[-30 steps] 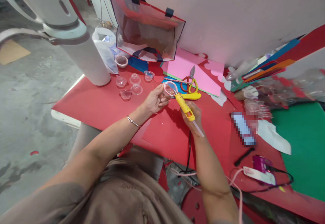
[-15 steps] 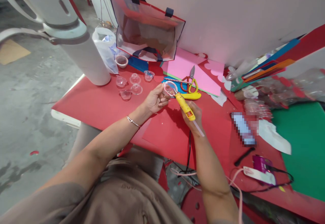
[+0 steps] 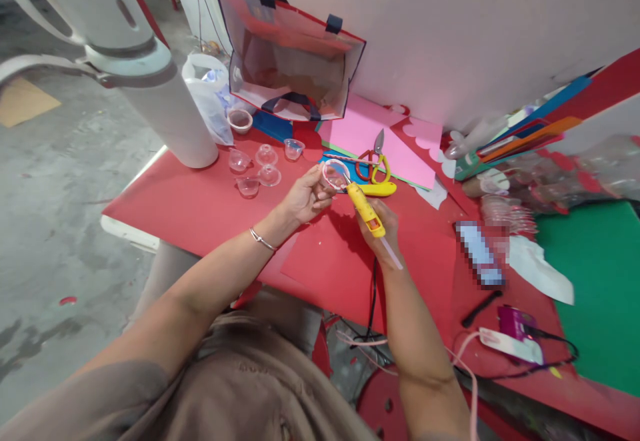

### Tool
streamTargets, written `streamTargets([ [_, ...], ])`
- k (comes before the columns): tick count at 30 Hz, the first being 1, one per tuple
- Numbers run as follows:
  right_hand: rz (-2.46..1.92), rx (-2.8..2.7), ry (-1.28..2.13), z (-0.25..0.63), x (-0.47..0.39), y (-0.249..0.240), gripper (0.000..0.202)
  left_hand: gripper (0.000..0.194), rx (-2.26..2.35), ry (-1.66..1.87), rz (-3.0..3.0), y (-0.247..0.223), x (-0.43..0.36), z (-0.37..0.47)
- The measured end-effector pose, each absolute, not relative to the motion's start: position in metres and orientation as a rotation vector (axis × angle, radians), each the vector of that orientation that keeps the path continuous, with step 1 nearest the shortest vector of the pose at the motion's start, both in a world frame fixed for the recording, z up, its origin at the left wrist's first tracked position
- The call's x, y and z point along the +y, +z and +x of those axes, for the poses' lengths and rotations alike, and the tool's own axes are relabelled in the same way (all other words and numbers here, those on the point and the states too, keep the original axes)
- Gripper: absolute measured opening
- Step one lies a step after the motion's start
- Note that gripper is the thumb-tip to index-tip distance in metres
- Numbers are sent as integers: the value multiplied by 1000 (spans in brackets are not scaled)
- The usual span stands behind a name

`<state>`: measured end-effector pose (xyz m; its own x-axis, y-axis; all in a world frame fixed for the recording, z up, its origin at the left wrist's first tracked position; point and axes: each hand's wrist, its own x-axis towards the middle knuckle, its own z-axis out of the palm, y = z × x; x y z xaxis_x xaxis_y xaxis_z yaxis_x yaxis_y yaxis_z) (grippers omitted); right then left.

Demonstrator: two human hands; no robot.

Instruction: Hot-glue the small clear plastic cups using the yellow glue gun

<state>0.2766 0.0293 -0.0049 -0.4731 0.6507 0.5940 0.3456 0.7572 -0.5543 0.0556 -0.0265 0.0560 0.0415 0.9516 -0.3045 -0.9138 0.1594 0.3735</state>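
Observation:
Pinched in my left hand (image 3: 309, 195) is a small clear plastic cup (image 3: 335, 174), its round rim turned up toward me. My right hand (image 3: 381, 226) is wrapped round a yellow glue gun (image 3: 366, 209), with a pale glue stick out of its back end. The gun's tip is at the right side of the cup's rim; whether they touch is too small to tell. Several clear cups, among them one (image 3: 293, 149) and another (image 3: 247, 187), stand left of my hands. Scissors (image 3: 381, 161) with red and yellow handles lie just beyond the gun.
A tall white flask-like object (image 3: 170, 107) and an open bag (image 3: 295, 47) stand at the back left. Pink paper (image 3: 395, 144) lies behind the scissors. A phone (image 3: 479, 253), a purple box (image 3: 517, 327) and a power strip (image 3: 510, 345) with cords are at the right.
The glue gun's tip has shifted very slightly to the right along the cup's rim. Both hands keep their hold.

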Motion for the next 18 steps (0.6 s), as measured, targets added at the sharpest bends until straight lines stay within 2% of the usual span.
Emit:
streamTargets([
  [18,-762,-2123,493,278,29,-8,7,12,535,1433,44,58,-27,56],
])
